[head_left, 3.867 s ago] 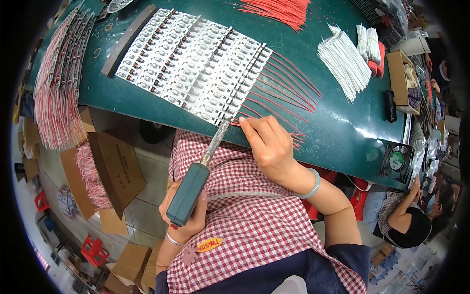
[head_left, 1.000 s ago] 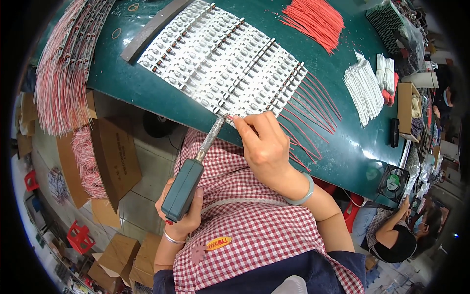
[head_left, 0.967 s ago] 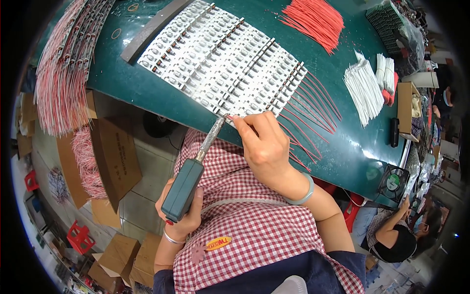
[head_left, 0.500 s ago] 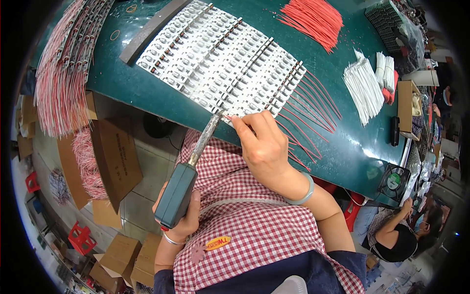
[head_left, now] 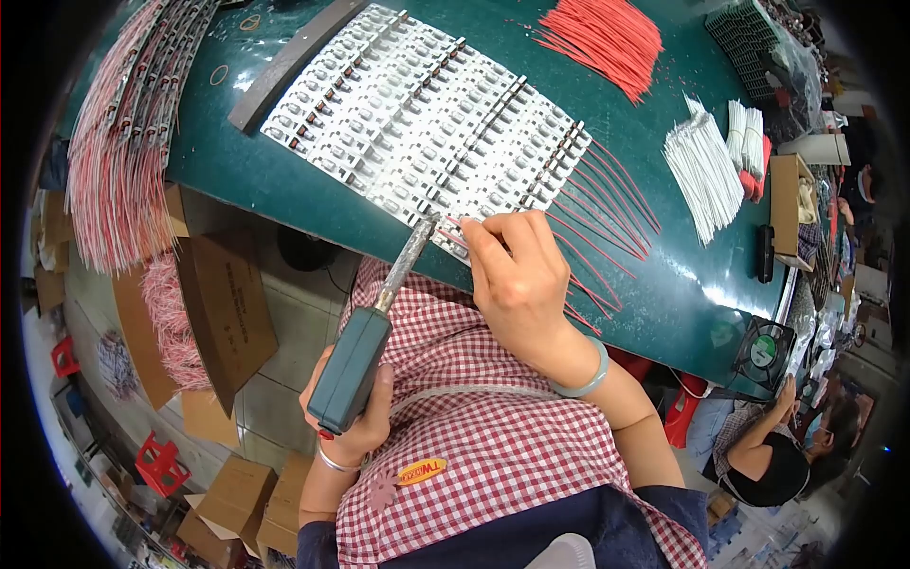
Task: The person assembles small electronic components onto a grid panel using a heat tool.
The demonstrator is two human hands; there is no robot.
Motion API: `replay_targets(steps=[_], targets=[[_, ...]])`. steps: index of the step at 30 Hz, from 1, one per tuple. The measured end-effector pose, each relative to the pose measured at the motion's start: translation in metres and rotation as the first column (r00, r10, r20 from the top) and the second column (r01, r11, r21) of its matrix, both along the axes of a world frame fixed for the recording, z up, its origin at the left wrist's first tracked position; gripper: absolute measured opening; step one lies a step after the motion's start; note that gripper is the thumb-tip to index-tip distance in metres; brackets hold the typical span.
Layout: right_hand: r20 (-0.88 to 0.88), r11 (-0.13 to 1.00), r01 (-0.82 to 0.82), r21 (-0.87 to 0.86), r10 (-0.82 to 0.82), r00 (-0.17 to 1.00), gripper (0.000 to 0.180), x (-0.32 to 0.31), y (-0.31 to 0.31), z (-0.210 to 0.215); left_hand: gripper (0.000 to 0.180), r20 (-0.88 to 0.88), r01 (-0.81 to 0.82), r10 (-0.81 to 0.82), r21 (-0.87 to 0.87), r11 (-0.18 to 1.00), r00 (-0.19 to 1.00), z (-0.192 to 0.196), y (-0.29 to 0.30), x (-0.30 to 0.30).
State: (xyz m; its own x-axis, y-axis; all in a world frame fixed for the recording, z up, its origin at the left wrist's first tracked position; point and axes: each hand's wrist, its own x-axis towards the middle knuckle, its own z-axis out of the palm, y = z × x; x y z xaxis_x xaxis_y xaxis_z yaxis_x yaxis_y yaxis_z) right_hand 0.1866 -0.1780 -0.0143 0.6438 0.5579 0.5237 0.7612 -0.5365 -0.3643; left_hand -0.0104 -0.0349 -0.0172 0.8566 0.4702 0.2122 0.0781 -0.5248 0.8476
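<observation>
My left hand [head_left: 377,417] is wrapped round the dark green handle of a soldering iron [head_left: 349,370]. The iron's silvery shaft slants up to the near edge of a white circuit board panel [head_left: 389,114], with its tip at that edge. Just right of the tip, my right hand [head_left: 521,284] is closed in a pinch on a thin red wire [head_left: 453,234], whose end lies by the tip. The fingers partly hide this wire. Several other red wires [head_left: 616,204] trail off the panel's right side, beyond my right hand.
A dark bar [head_left: 284,71] borders the panel's left side. Wired boards [head_left: 142,104] hang over the table's left edge above a carton [head_left: 223,313]. Red wires [head_left: 607,43] and white wires [head_left: 701,171] lie in bundles farther off. A small fan [head_left: 761,351] and another person [head_left: 768,455] are at right.
My right hand has shifted slightly right, still pinching the red wire. The iron has moved a little to the right, its tip staying near the panel's edge.
</observation>
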Motion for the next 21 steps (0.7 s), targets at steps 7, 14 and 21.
replay_targets(steps=[7, 14, 21], targets=[[0.0, 1.0, -0.006, -0.024, 0.006, 1.0, 0.022, 0.002, 0.0, 0.002, 0.023, -0.045, 0.017, -0.018, -0.022, 1.0, 0.999, 0.001, 0.0, 0.005], [-0.004, 0.999, -0.02, -0.041, 0.02, 1.0, 0.023, 0.004, 0.001, 0.002, 0.022, -0.057, 0.016, -0.017, -0.025, 1.0, 0.998, -0.006, 0.0, 0.002], [-0.004, 0.999, -0.019, -0.045, 0.019, 1.0, 0.023, 0.005, 0.003, 0.001, 0.032, -0.046, 0.008, -0.011, -0.063, 0.998, 0.999, -0.004, 0.0, -0.007]])
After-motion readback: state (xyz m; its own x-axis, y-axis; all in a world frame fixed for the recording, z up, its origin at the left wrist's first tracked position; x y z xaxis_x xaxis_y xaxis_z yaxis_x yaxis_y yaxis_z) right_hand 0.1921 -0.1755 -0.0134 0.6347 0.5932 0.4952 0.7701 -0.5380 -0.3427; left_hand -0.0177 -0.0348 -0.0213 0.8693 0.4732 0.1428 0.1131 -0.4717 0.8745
